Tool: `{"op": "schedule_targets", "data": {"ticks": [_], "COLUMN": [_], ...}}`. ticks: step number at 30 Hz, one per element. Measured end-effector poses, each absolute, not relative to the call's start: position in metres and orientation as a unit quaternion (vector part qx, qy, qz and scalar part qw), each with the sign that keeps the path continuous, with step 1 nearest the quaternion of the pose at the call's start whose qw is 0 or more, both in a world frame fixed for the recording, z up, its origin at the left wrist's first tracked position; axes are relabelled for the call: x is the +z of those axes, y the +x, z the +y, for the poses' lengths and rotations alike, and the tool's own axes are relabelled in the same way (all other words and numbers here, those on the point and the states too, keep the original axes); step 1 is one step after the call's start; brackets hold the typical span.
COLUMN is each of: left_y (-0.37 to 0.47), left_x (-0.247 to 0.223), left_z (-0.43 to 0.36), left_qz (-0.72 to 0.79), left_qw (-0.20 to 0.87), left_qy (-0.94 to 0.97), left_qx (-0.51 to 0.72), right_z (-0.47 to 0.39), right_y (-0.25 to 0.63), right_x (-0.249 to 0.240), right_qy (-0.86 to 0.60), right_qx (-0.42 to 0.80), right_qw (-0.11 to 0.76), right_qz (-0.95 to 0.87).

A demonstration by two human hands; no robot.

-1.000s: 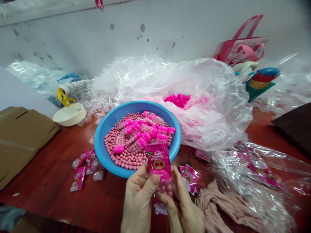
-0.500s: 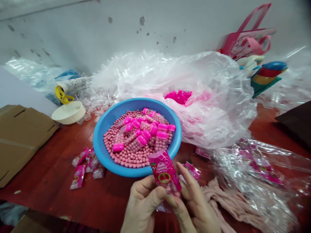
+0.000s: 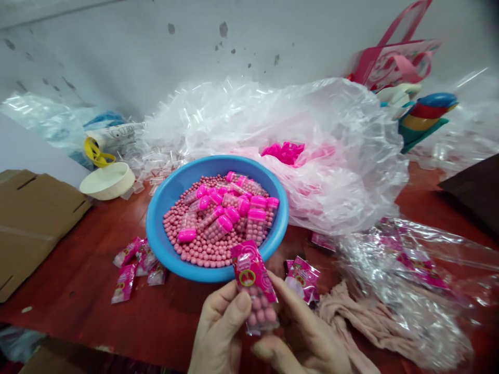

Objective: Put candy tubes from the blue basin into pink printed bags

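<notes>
A candy packet [image 3: 253, 288], printed pink above with a clear lower part full of pink balls, is tilted in front of me. My left hand [image 3: 222, 324] pinches its left edge, thumb on the front. My right hand [image 3: 304, 332] is at the packet's right side, its index finger near the edge and its thumb spread away below. Just beyond is a blue basin [image 3: 156, 239] of loose pink candy balls [image 3: 202, 254]. Several clear tubes with bright pink caps [image 3: 218, 228] lie on those balls. More pink packets [image 3: 304, 278] rest by my right hand.
On the left are several packets [image 3: 125, 283], a white dish [image 3: 107, 183] and cardboard [image 3: 35, 223]. Large clear plastic bags [image 3: 331, 156] fill the back, one holding pink caps [image 3: 284, 152]. A beige cloth [image 3: 346, 317] and clear film [image 3: 405, 306] lie at right.
My right thumb has come away from the packet's lower end, uncovering the pink balls in it. The packet has shifted slightly left in my left hand. The view has shifted a little.
</notes>
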State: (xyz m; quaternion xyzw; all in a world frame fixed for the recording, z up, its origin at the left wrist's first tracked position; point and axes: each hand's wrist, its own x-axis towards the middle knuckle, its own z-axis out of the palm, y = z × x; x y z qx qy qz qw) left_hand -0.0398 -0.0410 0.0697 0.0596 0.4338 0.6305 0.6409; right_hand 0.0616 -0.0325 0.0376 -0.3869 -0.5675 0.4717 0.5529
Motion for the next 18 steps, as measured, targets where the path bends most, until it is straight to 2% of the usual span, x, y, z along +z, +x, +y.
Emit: {"op": "schedule_targets", "data": {"ticks": [4,7,12,18], "left_y": [-0.048,-0.052,-0.053,-0.075], "left_x": [0.072,0.068,0.063,0.050], "left_z": [-0.043,-0.046,-0.051,-0.072], "left_qz": [0.450,0.432,0.459,0.516], "left_qw": [0.613,0.631,0.638,0.608], "left_qy": [0.094,0.122,0.124,0.082], "left_qx": [0.642,0.632,0.606,0.597], "right_z": [-0.037,-0.040,-0.042,-0.044], "right_y": [0.060,0.058,0.054,0.046], "right_x": [0.034,0.029,0.024,0.023], "right_qy": [-0.422,-0.441,-0.433,-0.373], "right_qx": [0.346,0.300,0.264,0.289], "right_qw": [0.528,0.515,0.516,0.509], "right_qz": [-0.651,-0.671,-0.690,-0.720]}}
